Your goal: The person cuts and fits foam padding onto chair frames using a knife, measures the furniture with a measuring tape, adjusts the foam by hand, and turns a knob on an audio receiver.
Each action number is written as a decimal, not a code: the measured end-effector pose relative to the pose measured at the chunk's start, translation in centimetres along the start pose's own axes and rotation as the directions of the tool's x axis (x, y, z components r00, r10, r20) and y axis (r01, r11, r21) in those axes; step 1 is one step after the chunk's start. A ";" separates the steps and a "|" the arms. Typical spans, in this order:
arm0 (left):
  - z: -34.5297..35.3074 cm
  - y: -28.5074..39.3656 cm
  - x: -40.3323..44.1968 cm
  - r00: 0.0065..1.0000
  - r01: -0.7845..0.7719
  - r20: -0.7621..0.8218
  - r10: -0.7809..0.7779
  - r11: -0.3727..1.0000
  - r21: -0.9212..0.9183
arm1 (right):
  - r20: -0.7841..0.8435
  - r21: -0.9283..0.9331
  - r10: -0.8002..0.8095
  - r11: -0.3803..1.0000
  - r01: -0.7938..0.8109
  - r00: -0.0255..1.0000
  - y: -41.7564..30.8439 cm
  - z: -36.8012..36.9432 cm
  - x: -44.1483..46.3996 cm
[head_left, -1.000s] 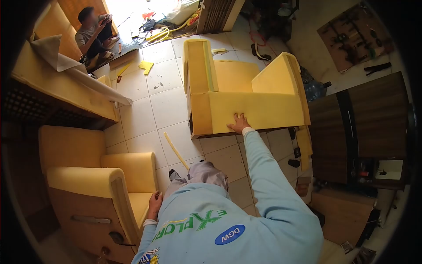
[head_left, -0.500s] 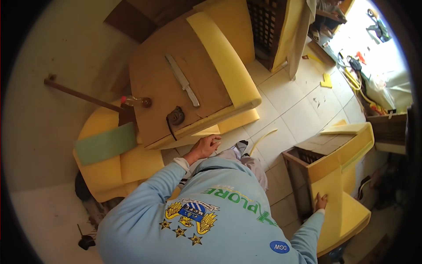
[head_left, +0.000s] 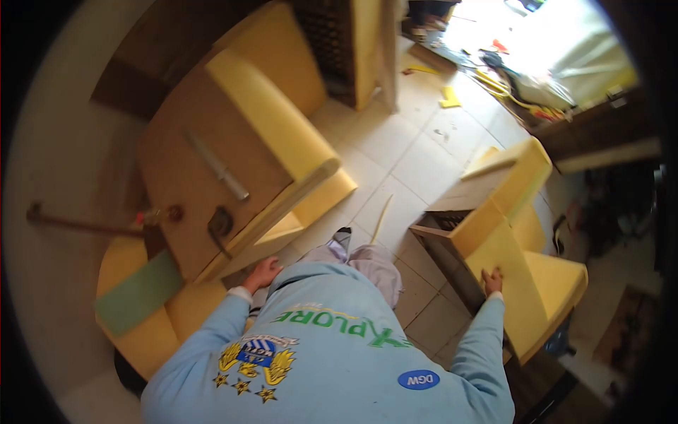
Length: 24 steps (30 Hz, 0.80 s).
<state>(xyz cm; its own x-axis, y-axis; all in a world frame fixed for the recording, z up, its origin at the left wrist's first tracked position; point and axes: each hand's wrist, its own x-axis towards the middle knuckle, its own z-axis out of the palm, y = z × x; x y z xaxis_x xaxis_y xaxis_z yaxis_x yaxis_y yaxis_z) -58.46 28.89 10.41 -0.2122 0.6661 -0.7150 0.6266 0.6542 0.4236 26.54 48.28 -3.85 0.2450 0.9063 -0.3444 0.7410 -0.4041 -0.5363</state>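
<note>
My right hand (head_left: pixel 493 281) rests with fingers apart on the yellow foam panel (head_left: pixel 514 283) of a partly padded chair frame (head_left: pixel 441 247) on my right. My left hand (head_left: pixel 263 274) hangs loosely, a little blurred, near my waist and beside a large foam-edged piece with a brown board top (head_left: pixel 205 162); I see nothing in it. On that board lie a long knife (head_left: pixel 217 166) with a pale handle, a dark tape measure (head_left: pixel 220 222) and a small bottle (head_left: pixel 169 213) holding dark liquid.
A green foam strip (head_left: pixel 138 293) lies over yellow foam (head_left: pixel 113 268) at left. A wooden bar (head_left: pixel 78 221) sticks out there. Yellow scraps (head_left: pixel 449 97) and a thin strip (head_left: pixel 382 219) lie on the tiled floor (head_left: pixel 417 162). Cords (head_left: pixel 498 83) run by the bright doorway.
My view has swung to the right, so the board and its tools appear farther left. My right hand stays on the foam panel. My left hand has moved lower, closer to my waist.
</note>
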 end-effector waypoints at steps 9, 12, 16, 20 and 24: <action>-2.7 1.9 2.7 0.999 0.020 0.027 -0.022 0.999 0.046 | 0.054 -0.207 0.321 0.930 -0.304 0.946 -8.4 -1.5 -3.6; -2.4 3.3 3.6 1.000 -0.020 0.019 0.020 0.999 -0.042 | 0.045 -0.185 0.316 0.935 -0.303 0.948 -8.5 -1.4 -2.8; -1.3 3.9 5.1 0.999 -0.034 0.017 0.032 0.997 0.067 | 0.047 -0.197 0.348 0.922 -0.333 0.936 -11.0 -2.3 -3.8; -1.4 4.3 7.4 0.994 -0.045 0.099 0.048 0.998 -0.041 | 0.036 -0.175 0.404 0.903 -0.392 0.914 -11.9 -2.3 -4.4; -1.4 5.7 14.3 0.983 -0.008 0.181 0.023 0.996 -0.086 | 0.047 -0.145 0.449 0.887 -0.438 0.892 -14.0 -3.1 -4.8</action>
<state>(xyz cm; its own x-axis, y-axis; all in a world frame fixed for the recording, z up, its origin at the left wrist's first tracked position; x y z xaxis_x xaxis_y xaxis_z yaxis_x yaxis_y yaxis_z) -58.96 42.63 3.32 -0.0586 0.6054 -0.7938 0.5617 0.6773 0.4751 16.92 49.99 7.66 0.5218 0.6216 -0.5842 0.6407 -0.7377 -0.2127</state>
